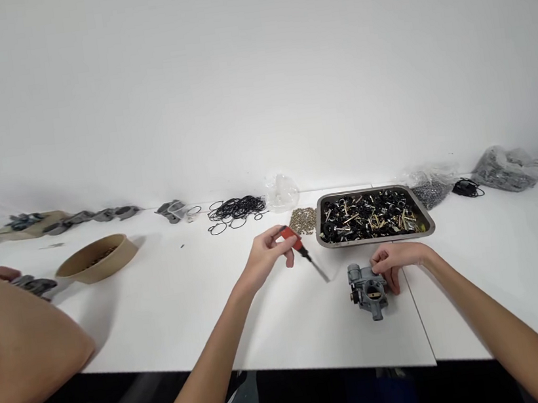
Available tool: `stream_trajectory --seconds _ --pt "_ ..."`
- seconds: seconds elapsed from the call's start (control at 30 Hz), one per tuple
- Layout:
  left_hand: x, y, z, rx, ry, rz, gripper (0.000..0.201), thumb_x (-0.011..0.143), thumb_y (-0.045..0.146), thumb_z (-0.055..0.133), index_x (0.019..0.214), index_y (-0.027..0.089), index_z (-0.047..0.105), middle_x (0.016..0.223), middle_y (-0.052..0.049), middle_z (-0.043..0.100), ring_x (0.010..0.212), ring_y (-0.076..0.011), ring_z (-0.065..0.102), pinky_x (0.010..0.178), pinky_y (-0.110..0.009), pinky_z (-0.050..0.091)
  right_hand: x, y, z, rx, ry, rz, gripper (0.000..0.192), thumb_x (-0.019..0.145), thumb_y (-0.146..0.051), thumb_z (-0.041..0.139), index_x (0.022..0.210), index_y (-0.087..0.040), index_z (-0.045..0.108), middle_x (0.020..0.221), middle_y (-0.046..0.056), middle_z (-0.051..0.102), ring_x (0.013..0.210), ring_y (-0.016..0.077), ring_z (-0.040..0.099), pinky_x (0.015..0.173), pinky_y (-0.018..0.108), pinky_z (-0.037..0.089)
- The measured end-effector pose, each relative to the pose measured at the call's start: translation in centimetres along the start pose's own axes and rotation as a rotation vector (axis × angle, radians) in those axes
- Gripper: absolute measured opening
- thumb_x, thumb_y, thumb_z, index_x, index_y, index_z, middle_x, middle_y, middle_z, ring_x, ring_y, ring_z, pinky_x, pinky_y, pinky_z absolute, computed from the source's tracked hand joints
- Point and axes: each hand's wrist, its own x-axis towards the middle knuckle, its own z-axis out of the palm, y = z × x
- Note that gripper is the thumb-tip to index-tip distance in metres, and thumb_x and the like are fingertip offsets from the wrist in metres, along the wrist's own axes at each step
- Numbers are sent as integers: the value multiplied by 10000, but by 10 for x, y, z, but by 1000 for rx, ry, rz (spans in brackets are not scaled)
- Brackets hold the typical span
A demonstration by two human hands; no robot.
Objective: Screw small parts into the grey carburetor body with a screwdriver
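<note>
My left hand (267, 256) grips a red-handled screwdriver (299, 247), its metal shaft slanting down and right toward the table. A grey metal carburetor body (368, 289) stands on the white table (174, 306) in front of me. My right hand (396, 260) rests on its upper right side, fingers curled around it. The screwdriver's tip ends a short way left of the carburetor, apart from it.
A metal tray (426, 220) of small black and brass parts sits just behind the carburetor. A pile of brass bits (303, 220), black rubber rings (235, 209), a brown bowl (98, 258) and grey castings (77, 219) lie further left. Another person's arm (14, 341) rests at the left edge. Plastic bags (507, 167) lie far right.
</note>
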Motion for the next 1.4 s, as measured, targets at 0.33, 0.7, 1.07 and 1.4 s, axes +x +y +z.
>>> stream_trajectory --seconds 0.33,0.7,1.07,1.4 --pt "76 -40 -53 -882 487 -143 369 909 327 648 663 210 400 481 74 379 343 -49 249 344 -212 181 11 11 -5 92 7 -10 624 629 -683 886 735 -146 587 626 51 713 557 199 731 545 288 599" --pt "82 -88 -54 -922 585 -226 326 955 230 514 649 196 408 482 63 371 332 -46 252 339 -183 191 9 7 -6 147 -40 4 542 692 -615 881 725 -150 604 660 48 734 594 195 749 560 288 618" --pt "83 -97 -51 -779 579 -186 282 904 232 580 667 200 430 496 62 424 323 -47 280 371 -197 255 7 4 -7 102 -34 11 568 711 -639 863 790 -131 622 694 63 744 614 191 746 622 320 627" --pt "82 -93 -51 -764 568 -198 254 872 219 596 675 197 439 496 61 449 320 -45 299 378 -196 278 -42 -28 -19 -162 436 -148 459 862 -615 726 920 -164 666 829 68 763 593 127 689 619 297 587"
